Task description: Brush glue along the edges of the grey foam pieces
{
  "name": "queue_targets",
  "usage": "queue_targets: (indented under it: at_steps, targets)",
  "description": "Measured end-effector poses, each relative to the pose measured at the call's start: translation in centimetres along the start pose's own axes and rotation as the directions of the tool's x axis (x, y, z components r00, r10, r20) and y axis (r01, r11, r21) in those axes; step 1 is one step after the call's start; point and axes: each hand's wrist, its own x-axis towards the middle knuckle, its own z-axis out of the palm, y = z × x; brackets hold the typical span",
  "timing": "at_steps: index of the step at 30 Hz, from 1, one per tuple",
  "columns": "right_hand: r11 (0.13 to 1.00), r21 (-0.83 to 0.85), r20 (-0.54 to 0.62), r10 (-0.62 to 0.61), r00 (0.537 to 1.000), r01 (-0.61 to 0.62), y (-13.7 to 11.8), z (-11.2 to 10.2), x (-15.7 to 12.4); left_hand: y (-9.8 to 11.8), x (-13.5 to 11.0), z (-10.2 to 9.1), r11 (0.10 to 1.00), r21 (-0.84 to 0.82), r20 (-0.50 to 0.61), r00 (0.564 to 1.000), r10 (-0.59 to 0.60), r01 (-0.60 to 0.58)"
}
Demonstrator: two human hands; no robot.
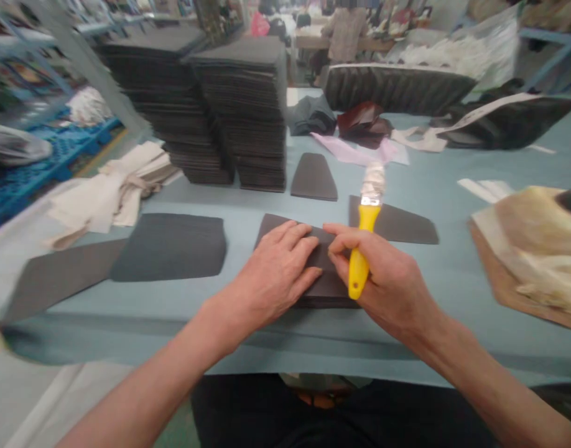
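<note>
A short stack of dark, flat-cut panels lies in front of me near the table's front edge. My left hand rests flat on top of it, fingers spread. In my right hand is a paintbrush with a yellow handle, its pale, crusted bristles pointing away from me. The right thumb and fingertips come close together over the stack's right part; whether they also touch the top panel I cannot tell. Behind the brush lies a loose dark panel, and another panel sits farther back.
Tall stacks of dark panels stand at the back left. Left of me lie a larger dark panel and cream fabric strips. A glue-crusted container stands on a brown board at right. Farther back, a person is at another table.
</note>
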Motion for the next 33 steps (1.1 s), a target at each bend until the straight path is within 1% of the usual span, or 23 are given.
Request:
queue_targets:
  at_steps: [2, 4, 6, 9, 10, 12, 14, 15, 16, 18, 19, 20, 22, 24, 26, 30, 32, 33]
  targets:
    - [0.997, 0.017, 0.018, 0.079, 0.997, -0.08, -0.5, 1.4, -0.4, 0.4, 0.0, -0.1, 1.0, -0.028, 0.0, 1.0, -0.011, 0.011]
    - [0.995, 0.025, 0.033, 0.092, 0.995, -0.093, -0.6, 2.4, -1.0, 0.5, 0.0, 0.0, 1.0, -0.022, 0.006, 1.0, -0.02, 0.02]
    - [0.996, 0.015, 0.039, 0.084, 0.996, -0.084, -0.4, 2.8, -1.4, 0.4, 0.1, 0.1, 0.999, -0.022, 0.004, 1.0, -0.031, 0.031]
    - [0.997, -0.027, 0.06, 0.072, 0.996, -0.07, -0.2, 2.7, -1.6, 0.5, 0.1, 0.1, 0.998, -0.061, -0.017, 0.999, -0.034, 0.033]
    - [0.997, -0.039, 0.067, 0.065, 0.996, -0.063, -0.2, 2.5, -1.5, 0.5, -0.1, -0.1, 0.995, -0.094, -0.03, 0.999, -0.023, 0.02]
    - [0.997, -0.057, 0.072, 0.055, 0.996, -0.051, -0.2, 2.3, -1.3, 0.5, -0.8, -0.6, 0.983, -0.181, -0.091, 0.996, 0.0, -0.016]
    - [0.997, -0.069, 0.076, 0.05, 0.996, -0.045, -0.4, 2.2, -1.1, 0.1, -2.4, -1.2, 0.975, -0.223, -0.186, 0.982, -0.03, -0.012]
    - [0.996, -0.076, 0.078, 0.053, 0.996, -0.047, -0.5, 2.2, -1.0, -0.4, -3.5, -1.5, 0.979, -0.203, -0.231, 0.97, -0.081, 0.034]
    - [0.995, -0.082, 0.081, 0.059, 0.995, -0.052, -0.6, 2.2, -1.0, -1.1, -4.7, -1.8, 0.981, -0.155, -0.271, 0.95, -0.156, 0.117]
    - [0.994, -0.085, 0.079, 0.07, 0.994, -0.063, -0.8, 2.3, -1.0, -3.2, -7.5, -2.3, 0.943, -0.033, -0.323, 0.889, -0.325, 0.332]
    - [0.994, -0.082, 0.076, 0.075, 0.994, -0.069, -0.8, 2.3, -1.0, -4.5, -8.9, -2.4, 0.909, 0.035, -0.342, 0.859, -0.38, 0.416]
    - [0.994, -0.08, 0.078, 0.079, 0.994, -0.073, -0.8, 2.3, -1.1, -5.8, -10.2, -2.5, 0.868, 0.106, -0.326, 0.841, -0.431, 0.485]
    - [0.993, -0.085, 0.084, 0.089, 0.992, -0.082, -0.9, 2.2, -1.3, -8.2, -12.3, -2.4, 0.795, 0.214, -0.272, 0.816, -0.51, 0.568]
    - [0.991, -0.101, 0.088, 0.098, 0.991, -0.089, -0.9, 2.1, -1.3, -9.8, -13.6, -2.1, 0.764, 0.289, -0.207, 0.817, -0.538, 0.577]
    - [0.989, -0.118, 0.104, 0.103, 0.989, -0.09, -1.0, 1.9, -1.3, -10.7, -14.2, -1.8, 0.764, 0.329, -0.174, 0.83, -0.529, 0.556]
    - [0.986, -0.139, 0.129, 0.109, 0.986, -0.091, -1.2, 1.7, -1.2, -11.1, -14.3, -1.3, 0.791, 0.312, -0.207, 0.85, -0.484, 0.526]
    - [0.984, -0.153, 0.124, 0.109, 0.986, -0.09, -1.3, 1.6, -1.1, -11.3, -14.3, -1.3, 0.807, 0.262, -0.237, 0.845, -0.479, 0.53]
    - [0.983, -0.16, 0.128, 0.11, 0.986, -0.089, -1.4, 1.6, -1.1, -11.3, -14.4, -1.3, 0.813, 0.216, -0.257, 0.835, -0.486, 0.54]
